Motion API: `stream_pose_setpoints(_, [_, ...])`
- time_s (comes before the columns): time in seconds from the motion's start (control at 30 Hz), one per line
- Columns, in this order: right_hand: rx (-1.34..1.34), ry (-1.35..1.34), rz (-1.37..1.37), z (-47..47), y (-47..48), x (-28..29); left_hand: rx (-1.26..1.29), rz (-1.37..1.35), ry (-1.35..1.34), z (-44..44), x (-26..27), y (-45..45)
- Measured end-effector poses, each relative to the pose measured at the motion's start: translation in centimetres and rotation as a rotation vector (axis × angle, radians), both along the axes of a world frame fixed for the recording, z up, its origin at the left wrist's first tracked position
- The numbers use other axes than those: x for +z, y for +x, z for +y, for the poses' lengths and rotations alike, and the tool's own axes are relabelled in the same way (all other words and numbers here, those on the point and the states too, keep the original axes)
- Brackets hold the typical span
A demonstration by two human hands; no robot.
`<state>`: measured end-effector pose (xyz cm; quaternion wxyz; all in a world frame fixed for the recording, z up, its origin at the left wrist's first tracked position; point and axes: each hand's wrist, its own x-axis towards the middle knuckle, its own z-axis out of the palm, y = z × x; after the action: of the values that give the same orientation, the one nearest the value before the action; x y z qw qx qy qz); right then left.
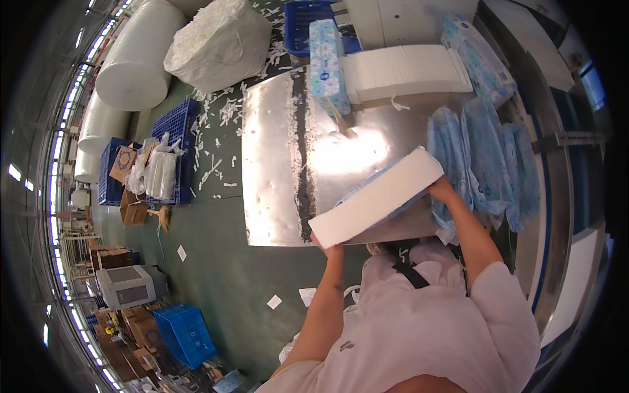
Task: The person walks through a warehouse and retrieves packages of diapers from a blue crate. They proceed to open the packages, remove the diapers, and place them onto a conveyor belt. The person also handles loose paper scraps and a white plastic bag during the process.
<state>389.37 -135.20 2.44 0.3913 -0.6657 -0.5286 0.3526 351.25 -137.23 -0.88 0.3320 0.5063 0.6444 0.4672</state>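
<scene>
A long stack of white tissue paper (378, 196) spans slantwise between my two hands above the near part of the metal table. Blue plastic film (366, 182) shows along its far and near edges. My left hand (329, 247) grips the lower left end, its fingers mostly hidden under the stack. The upper right end rests in my right hand (441, 189). Close to my right hand, flat blue printed plastic bags (444, 157) hang over the table's right side. Farther back on the table lies a row of white tissue stacks (408, 71) beside an upright floral tissue pack (328, 64).
The metal table (270, 162) has a dark worn strip. Another floral pack (479, 59) leans at the back right by the machine. A blue crate (307, 27), a sack of paper scraps (221, 49), blue pallets (169, 132) and a broom (163, 217) stand on the floor.
</scene>
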Motion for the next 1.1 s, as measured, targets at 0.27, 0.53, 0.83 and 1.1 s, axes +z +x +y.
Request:
stream_pose_setpoints(0.27, [-0.021,-0.257,0.26,1.0,-1.1,2.4,-0.323,-0.183,-0.298,-1.0,3.2,-0.1])
stream_pose_setpoints(0.53, [-0.14,-0.194,0.293,-2.2,-1.9,10.1,-0.448,-0.432,-0.477,1.7,11.6,0.5])
stream_pose_setpoints(0.83, [-0.055,-0.446,0.169,-3.4,-6.0,8.0,-0.658,0.201,-0.718,12.5,13.3,-2.8])
stream_pose_setpoints(1.1, [-0.016,-0.467,0.169,-2.0,-7.1,7.9,-0.335,0.638,-0.522,18.6,2.4,-9.3])
